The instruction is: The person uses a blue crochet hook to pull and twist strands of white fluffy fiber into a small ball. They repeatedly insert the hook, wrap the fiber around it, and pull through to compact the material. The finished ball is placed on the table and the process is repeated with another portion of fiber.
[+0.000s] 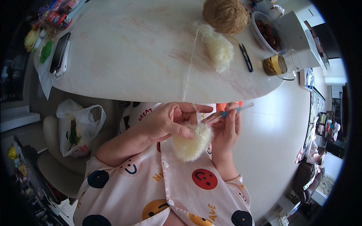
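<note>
My left hand (pixel 175 121) pinches a fuzzy pale-yellow crocheted piece (pixel 192 144) between thumb and fingers, just off the table's front edge. In my right hand (pixel 230 124) is a crochet hook (pixel 224 113) with a blue grip, its metal end pointing into the top of the piece. A strand of yarn (pixel 190 69) runs from my left fingers up across the table to a loose skein of pale-yellow fuzzy yarn (pixel 220 50). The exact loop at the hook's tip is too small to tell.
On the marble-look table (pixel 127 56) lie black thread snips (pixel 246 58), a brown yarn ball (pixel 226 15), a bowl of dark round fruit (pixel 258 39) and a glass jug (pixel 282 65). A phone (pixel 60 52) lies at the left. A plastic bag (pixel 80 130) rests on a chair.
</note>
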A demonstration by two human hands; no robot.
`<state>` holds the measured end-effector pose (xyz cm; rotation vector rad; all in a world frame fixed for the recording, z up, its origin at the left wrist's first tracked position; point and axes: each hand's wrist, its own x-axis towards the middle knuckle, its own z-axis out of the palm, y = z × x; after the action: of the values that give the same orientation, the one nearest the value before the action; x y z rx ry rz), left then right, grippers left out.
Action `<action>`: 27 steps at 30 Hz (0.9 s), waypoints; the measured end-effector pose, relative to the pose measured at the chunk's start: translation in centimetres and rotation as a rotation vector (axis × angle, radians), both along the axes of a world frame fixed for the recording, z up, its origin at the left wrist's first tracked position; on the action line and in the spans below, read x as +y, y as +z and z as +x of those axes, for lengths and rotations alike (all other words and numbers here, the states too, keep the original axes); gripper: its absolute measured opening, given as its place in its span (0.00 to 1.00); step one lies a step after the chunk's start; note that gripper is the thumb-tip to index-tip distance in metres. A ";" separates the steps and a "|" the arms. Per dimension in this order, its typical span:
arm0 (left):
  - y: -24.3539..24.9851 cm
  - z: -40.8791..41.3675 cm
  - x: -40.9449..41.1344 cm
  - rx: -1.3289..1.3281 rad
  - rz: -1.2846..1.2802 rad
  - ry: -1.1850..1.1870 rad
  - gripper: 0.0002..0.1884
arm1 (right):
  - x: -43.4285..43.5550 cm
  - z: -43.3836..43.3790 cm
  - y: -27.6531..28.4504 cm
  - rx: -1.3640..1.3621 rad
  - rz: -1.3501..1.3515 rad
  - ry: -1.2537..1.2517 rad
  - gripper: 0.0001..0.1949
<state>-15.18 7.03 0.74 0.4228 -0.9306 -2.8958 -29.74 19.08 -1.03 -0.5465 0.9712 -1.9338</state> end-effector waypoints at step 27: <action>0.1 -0.5 1.5 -0.090 -0.428 0.191 0.41 | -0.3 0.2 0.9 1.674 -0.151 -0.337 0.04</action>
<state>-15.69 8.53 0.88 0.5689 -1.3953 -2.4339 -29.52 18.80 -0.12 -2.3690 1.9277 -1.5055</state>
